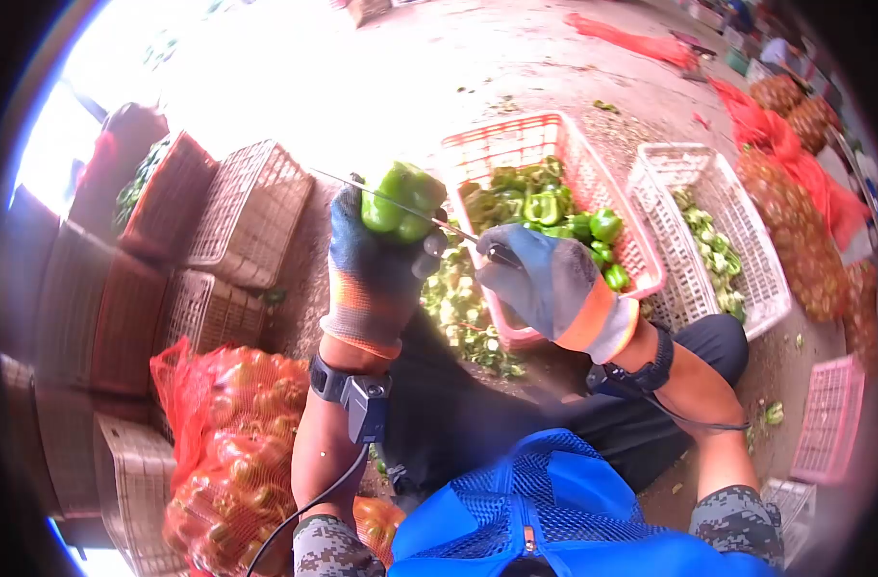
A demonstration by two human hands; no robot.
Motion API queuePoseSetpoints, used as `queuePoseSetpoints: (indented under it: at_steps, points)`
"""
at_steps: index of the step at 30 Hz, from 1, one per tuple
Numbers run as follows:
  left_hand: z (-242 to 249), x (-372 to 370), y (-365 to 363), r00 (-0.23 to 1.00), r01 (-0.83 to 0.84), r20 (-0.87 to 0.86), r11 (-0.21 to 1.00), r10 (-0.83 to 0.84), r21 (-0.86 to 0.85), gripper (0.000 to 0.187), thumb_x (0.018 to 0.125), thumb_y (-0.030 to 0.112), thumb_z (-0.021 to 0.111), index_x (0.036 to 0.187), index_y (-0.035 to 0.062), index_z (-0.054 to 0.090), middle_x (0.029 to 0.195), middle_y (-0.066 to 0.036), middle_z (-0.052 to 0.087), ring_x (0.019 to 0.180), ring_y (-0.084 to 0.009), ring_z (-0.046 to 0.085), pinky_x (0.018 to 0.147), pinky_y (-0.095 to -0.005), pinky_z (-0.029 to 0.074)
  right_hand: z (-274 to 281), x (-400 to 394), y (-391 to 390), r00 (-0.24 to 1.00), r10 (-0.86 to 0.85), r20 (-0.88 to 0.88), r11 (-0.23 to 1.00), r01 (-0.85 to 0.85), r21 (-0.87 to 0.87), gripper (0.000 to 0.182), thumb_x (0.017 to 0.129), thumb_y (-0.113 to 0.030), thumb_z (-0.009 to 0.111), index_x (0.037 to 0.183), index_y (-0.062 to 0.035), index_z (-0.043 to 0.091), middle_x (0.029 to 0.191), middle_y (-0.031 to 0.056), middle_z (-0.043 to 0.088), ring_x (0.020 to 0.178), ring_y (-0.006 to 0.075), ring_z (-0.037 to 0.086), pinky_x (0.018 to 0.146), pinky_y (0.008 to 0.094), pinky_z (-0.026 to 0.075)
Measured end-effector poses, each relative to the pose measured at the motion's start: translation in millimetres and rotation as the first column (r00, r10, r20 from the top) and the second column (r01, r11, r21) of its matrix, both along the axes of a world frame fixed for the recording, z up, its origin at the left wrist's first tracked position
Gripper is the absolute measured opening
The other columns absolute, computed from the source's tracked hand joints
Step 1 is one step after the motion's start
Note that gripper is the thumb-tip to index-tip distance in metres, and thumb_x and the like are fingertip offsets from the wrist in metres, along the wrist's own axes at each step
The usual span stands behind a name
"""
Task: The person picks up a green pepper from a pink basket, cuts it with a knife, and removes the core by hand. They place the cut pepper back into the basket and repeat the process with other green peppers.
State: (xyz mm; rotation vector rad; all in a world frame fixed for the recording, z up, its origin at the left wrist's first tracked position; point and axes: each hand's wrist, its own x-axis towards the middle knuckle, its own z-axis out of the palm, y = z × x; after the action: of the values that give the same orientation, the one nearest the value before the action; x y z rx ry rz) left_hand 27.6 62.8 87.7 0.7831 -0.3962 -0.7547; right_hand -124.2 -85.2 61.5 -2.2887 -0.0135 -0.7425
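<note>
In the gloved left hand [374,264], raised in front of the body, sits a green pepper [401,200]; the fingers are curled shut around its lower half, leaving its top bare above the glove. Just to the right of that grip, the gloved right hand [545,284] is closed tight round the dark handle of a thin knife [401,204], and the blade runs leftward from that fist straight across the held pepper, touching it and sticking out past its far side. Beyond the two hands, close behind the knuckles of the right one, stands a red crate [554,130] holding more green peppers. Further right of the knife hand is a white crate [694,159] with cut green pieces lying in it. Directly below the held pepper, between the hands and the red crate, lies a heap of green trimmings [458,308] on the ground. Down and to the left of the left wrist rests an orange net sack [232,433] stuffed with reddish peppers. Stacked empty crates [251,207] stand to the left of the pepper grip
</note>
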Motion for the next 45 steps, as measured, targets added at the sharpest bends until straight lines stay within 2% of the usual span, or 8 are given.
queuePoseSetpoints:
  at_steps: [4, 9, 11, 26, 32, 37, 41, 45]
  points:
    - [-23.6, -12.4, -31.7, 0.97, 0.149, 0.197, 0.988, -0.139, -0.037, 0.042, 0.09, -0.008, 0.059, 0.128, 0.0032, 0.044, 0.115, -0.015, 0.063, 0.091, -0.0181, 0.062, 0.067, -0.023, 0.053, -11.6, -25.3, -20.4, 0.983, -0.178, -0.049, 0.983, 0.175, -0.052, 0.027, 0.092, -0.019, 0.07, 0.113, -0.0047, 0.062, 0.095, 0.0174, 0.07, 0.084, 0.0375, 0.069, 0.073, 0.0429, 0.055]
    - [-28.5, -32.2, -65.1, 0.923, 0.326, -0.179, 0.939, -0.34, -0.106, 0.028, 0.103, 0.025, 0.044, 0.124, 0.0078, 0.054, 0.117, -0.013, 0.063, 0.078, -0.0158, 0.059, 0.048, -0.0204, 0.044, -36.6, -36.5, -34.7, 0.938, -0.311, -0.152, 0.948, 0.296, -0.118, 0.024, 0.094, -0.02, 0.067, 0.111, -0.0047, 0.059, 0.091, 0.0178, 0.07, 0.083, 0.0393, 0.069, 0.07, 0.045, 0.055]
    - [-20.7, -49.8, -83.4, 0.981, 0.176, -0.117, 0.967, -0.157, 0.182, 0.048, 0.105, 0.045, 0.032, 0.113, 0.0072, 0.061, 0.091, -0.011, 0.067, 0.057, -0.0175, 0.054, 0.041, -0.0222, 0.037, -38.9, -36.2, -36.4, 0.904, -0.367, -0.219, 0.93, 0.361, -0.066, 0.022, 0.096, -0.02, 0.064, 0.111, -0.0045, 0.058, 0.086, 0.0174, 0.071, 0.081, 0.0406, 0.069, 0.069, 0.046, 0.054]
    - [-50.1, -13.0, -74.9, 0.775, 0.509, -0.392, 0.857, -0.496, -0.078, 0.046, 0.104, 0.048, 0.041, 0.118, 0.0091, 0.06, 0.09, -0.013, 0.067, 0.059, -0.0186, 0.06, 0.042, -0.0231, 0.043, -11.2, -45.8, -89.9, 0.865, 0.006, -0.502, 0.969, 0.119, 0.217, 0.024, 0.099, -0.026, 0.063, 0.102, -0.0025, 0.066, 0.076, 0.015, 0.063, 0.067, 0.0201, 0.061, 0.064, 0.0356, 0.047]
    - [-61.7, -10.3, -76.7, 0.727, 0.533, -0.45, 0.839, -0.518, -0.106, 0.045, 0.102, 0.05, 0.043, 0.118, 0.0116, 0.061, 0.088, -0.015, 0.068, 0.055, -0.0204, 0.06, 0.039, -0.024, 0.042, -22.5, -39.4, -97.2, 0.887, -0.119, -0.447, 0.99, 0.141, 0.015, 0.029, 0.1, -0.029, 0.06, 0.1, -0.0012, 0.067, 0.068, 0.0042, 0.052, 0.065, 0.0125, 0.052, 0.061, 0.0325, 0.043]
    - [-69.3, -11.2, -72.8, 0.72, 0.509, -0.455, 0.844, -0.524, -0.167, 0.052, 0.103, 0.052, 0.04, 0.121, 0.0059, 0.057, 0.093, -0.021, 0.062, 0.052, -0.0169, 0.054, 0.033, -0.0222, 0.035, -26.6, -24.8, -103.1, 0.864, 0.09, -0.496, 0.839, 0.202, 0.505, 0.036, 0.098, -0.039, 0.06, 0.093, -0.0035, 0.066, 0.067, -0.0023, 0.051, 0.056, 0.008, 0.044, 0.051, 0.0276, 0.034]
    - [-82.5, -6.7, -71.8, 0.823, 0.516, -0.254, 0.856, -0.509, -0.042, 0.051, 0.101, 0.05, 0.047, 0.12, 0.0039, 0.057, 0.095, -0.016, 0.065, 0.064, -0.0179, 0.06, 0.047, -0.027, 0.046, -26.8, -15.9, -124.2, 0.854, 0.006, -0.52, 0.763, 0.333, 0.554, 0.045, 0.099, -0.049, 0.056, 0.098, -0.0047, 0.065, 0.067, -0.0039, 0.047, 0.047, 0.004, 0.034, 0.042, 0.0232, 0.026]
    - [-83.0, -21.0, -79.4, 0.931, 0.089, 0.303, 0.934, -0.201, 0.347, 0.048, 0.093, 0.017, 0.068, 0.134, -0.0022, 0.05, 0.117, -0.01, 0.062, 0.103, -0.0147, 0.061, 0.089, -0.0296, 0.053, -7.0, -17.2, -109.7, 0.844, 0.129, -0.521, 0.567, 0.368, 0.737, 0.054, 0.098, -0.057, 0.058, 0.104, -0.0032, 0.065, 0.068, -0.0051, 0.047, 0.045, 0.003, 0.033, 0.041, 0.0222, 0.025]
